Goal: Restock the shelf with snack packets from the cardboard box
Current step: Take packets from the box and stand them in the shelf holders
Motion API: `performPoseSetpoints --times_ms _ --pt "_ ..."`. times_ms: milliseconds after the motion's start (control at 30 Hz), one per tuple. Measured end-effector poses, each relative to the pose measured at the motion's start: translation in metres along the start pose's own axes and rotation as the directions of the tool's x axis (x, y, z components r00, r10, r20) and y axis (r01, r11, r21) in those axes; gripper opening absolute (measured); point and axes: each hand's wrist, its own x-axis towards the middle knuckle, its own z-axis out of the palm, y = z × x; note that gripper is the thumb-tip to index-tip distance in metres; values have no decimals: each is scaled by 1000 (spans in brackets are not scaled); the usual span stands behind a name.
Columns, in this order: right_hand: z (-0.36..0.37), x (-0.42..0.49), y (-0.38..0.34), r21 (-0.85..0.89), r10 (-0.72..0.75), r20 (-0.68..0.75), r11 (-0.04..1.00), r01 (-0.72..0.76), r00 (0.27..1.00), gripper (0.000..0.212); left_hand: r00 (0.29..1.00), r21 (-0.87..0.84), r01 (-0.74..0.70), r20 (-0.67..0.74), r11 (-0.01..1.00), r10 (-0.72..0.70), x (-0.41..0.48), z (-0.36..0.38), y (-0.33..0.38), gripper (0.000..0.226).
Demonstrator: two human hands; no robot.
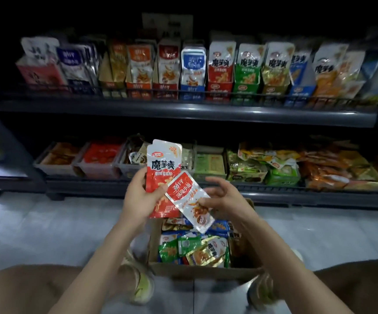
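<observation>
My left hand point(139, 197) grips a small stack of red-and-white snack packets point(162, 165), held upright in front of the lower shelf. A narrower red-and-silver packet point(189, 203) lies slanted across them; my left thumb presses its top end and my right hand point(220, 199) pinches its lower part, the other fingers spread. Below both hands, the cardboard box point(202, 271) sits on the floor between my feet. It holds several mixed packets point(194, 248) in green, blue and gold.
The upper shelf point(183, 114) carries a row of display cartons with upright packets behind a wire rail. The lower shelf point(206, 175) holds trays and loose packets. My knees frame the bottom corners. Pale tiled floor point(47, 223) lies to the left.
</observation>
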Motion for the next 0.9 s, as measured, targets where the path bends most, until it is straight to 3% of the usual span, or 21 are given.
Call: performPoseSetpoints --times_ms 167,267,367,567,733,900 --pt "13 2 -34 -27 -102 66 994 104 993 44 992 -22 -12 122 1000 15 -1 -2 26 43" --pt "21 2 -52 -224 -151 85 960 166 985 40 991 -8 -35 128 999 36 3 -3 40 48" --pt "24 4 -75 -399 -196 117 889 227 974 37 994 -54 -49 100 997 54 10 -4 54 45" --pt "18 8 -119 -418 -327 7 858 300 945 18 996 -140 -86 -14 986 85 36 -13 79 46" --pt "9 33 -164 -355 -428 -162 866 352 889 21 986 -160 -126 -130 979 106 65 -29 98 43" --pt "12 76 -212 -417 -557 -168 788 454 813 20 973 -175 -148 -200 973 112 109 -42 115 45"
